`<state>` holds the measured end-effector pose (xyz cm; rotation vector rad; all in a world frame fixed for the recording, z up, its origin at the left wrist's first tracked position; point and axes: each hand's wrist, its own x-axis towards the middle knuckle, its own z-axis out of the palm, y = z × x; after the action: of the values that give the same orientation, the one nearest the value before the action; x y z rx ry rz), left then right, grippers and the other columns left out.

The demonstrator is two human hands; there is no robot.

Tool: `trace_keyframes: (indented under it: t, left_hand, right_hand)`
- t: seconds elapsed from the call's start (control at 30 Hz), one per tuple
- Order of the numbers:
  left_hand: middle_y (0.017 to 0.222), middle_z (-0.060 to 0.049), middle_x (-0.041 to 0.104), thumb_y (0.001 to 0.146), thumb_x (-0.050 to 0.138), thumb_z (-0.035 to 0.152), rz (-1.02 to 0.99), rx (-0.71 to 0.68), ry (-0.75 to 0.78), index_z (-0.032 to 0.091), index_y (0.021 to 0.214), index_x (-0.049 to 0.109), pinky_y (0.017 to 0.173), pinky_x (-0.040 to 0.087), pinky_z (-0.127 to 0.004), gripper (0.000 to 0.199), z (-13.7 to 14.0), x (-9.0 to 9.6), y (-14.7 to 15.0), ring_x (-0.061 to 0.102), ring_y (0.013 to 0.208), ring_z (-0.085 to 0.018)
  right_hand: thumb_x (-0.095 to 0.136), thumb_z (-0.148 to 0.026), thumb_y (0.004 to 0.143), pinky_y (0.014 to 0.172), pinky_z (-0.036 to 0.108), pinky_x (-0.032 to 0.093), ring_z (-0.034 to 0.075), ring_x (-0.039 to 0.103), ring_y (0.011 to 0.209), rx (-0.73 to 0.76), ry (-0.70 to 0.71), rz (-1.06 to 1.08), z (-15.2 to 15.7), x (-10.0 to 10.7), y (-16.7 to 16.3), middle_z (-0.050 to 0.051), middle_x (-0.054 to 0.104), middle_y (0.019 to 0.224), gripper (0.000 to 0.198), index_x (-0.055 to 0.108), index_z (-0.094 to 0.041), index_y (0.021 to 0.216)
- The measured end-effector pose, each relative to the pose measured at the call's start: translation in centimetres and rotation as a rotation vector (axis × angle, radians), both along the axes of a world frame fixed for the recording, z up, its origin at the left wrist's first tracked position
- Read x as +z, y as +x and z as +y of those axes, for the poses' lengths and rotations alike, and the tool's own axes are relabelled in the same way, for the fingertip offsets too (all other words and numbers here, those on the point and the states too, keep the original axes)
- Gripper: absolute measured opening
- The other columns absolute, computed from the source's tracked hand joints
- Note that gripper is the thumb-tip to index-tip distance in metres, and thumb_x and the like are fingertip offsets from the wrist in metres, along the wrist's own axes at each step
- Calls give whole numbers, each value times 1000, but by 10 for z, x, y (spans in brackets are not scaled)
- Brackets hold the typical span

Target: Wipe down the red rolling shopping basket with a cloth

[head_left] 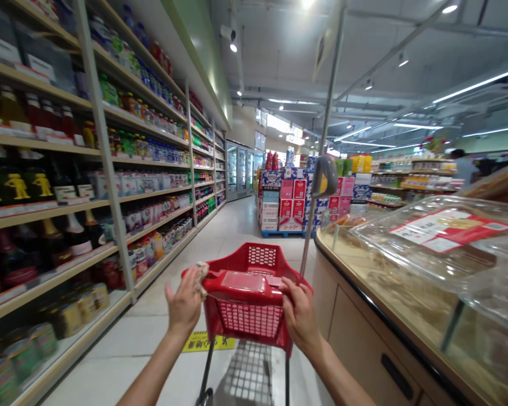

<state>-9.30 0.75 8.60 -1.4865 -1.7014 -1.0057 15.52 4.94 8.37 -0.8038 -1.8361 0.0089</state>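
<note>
A red plastic shopping cart (pixel 250 320) stands in front of me, its perforated basket facing down the aisle. My left hand (pixel 185 299) is at the left end of the red cart handle (pixel 241 280), with a bunched beige cloth (pixel 202 277) under its fingers; the thumb sticks out to the left. The cloth's lower part is hidden. My right hand (pixel 300 307) is closed around the handle's right end, fingers curled over the top. The part of the basket I can see holds nothing distinct.
Shelves (pixel 148 160) of bottles, jars and cans line the left. On the right, a counter (pixel 342 270) carries clear plastic food packs (pixel 440 231). A metal pole (pixel 322 135) rises beside the cart. Stacked boxes (pixel 290 200) stand ahead; a yellow floor sign (pixel 207 341) lies below.
</note>
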Motion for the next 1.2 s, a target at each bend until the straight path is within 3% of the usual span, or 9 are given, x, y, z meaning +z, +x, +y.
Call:
trace_keyframes:
  t: [0.23, 0.3, 0.4, 0.5, 0.63, 0.8, 0.93, 1.07, 1.2]
  left_hand:
    - [123, -1, 52, 74, 38, 16, 378, -390, -66, 31, 125, 35, 108, 2, -43, 53, 6, 5, 20, 52, 108, -16]
    - [119, -2, 55, 75, 39, 18, 354, -314, -36, 31, 126, 34, 107, 2, -48, 53, 7, 7, 1, 56, 101, -19]
    - [109, -1, 62, 77, 34, 22, 107, -38, 87, 33, 128, 29, 100, 16, -57, 53, 14, 5, -24, 62, 87, -24]
    - [110, 0, 61, 77, 35, 19, 149, -218, 39, 33, 127, 32, 103, 20, -49, 51, 21, 1, 3, 61, 91, -19]
    - [119, -1, 56, 71, 40, 13, 395, -435, -33, 27, 119, 44, 108, 6, -43, 50, 28, 6, 54, 54, 105, -16]
    - [99, -6, 66, 72, 35, 14, 134, -210, 15, 22, 102, 55, 102, 14, -55, 37, 25, 29, 33, 62, 86, -22]
    - [105, -2, 64, 73, 36, 11, 150, -269, -129, 25, 103, 55, 103, 24, -48, 38, 17, 31, 70, 58, 97, -18]
    - [117, 2, 57, 76, 38, 13, 209, -430, -217, 29, 111, 50, 106, 19, -44, 41, 17, 25, 102, 51, 108, -15]
    - [114, -9, 59, 78, 36, 11, 30, -250, -165, 18, 110, 51, 104, 17, -55, 37, 14, 30, 82, 53, 106, -22]
  right_hand:
    - [37, -17, 81, 82, 38, 40, 17, 55, 87, 1, -32, 114, -1, 3, 1, 2, 64, 90, 38, 44, -23, 117]
    - [37, -16, 81, 81, 37, 41, 17, 55, 87, 19, -26, 133, -1, 4, 5, 1, 65, 88, 38, 43, -23, 118]
    - [37, -16, 81, 80, 36, 42, 17, 55, 86, 45, -24, 138, -1, 5, 9, 1, 65, 88, 39, 43, -24, 118]
    - [37, -17, 81, 79, 37, 43, 18, 55, 86, 42, -34, 149, 1, 4, 10, 1, 64, 88, 39, 43, -24, 119]
    - [38, -19, 82, 78, 35, 45, 18, 54, 88, 44, -8, 144, 5, 3, 13, 0, 65, 87, 39, 42, -25, 120]
    - [36, -21, 84, 83, 35, 43, 17, 53, 93, 42, -47, 129, 5, 4, 18, 1, 64, 91, 38, 42, -25, 121]
    - [34, -25, 85, 88, 40, 40, 19, 52, 97, 45, -102, 117, 7, 0, 20, 3, 64, 94, 38, 40, -22, 122]
    - [35, -27, 85, 88, 39, 42, 18, 54, 98, 84, -129, 110, 11, -4, 25, 6, 59, 109, 40, 38, -20, 124]
    - [33, -27, 85, 84, 34, 46, 16, 58, 93, 92, -159, 164, 8, 0, 27, 7, 57, 113, 40, 36, -21, 125]
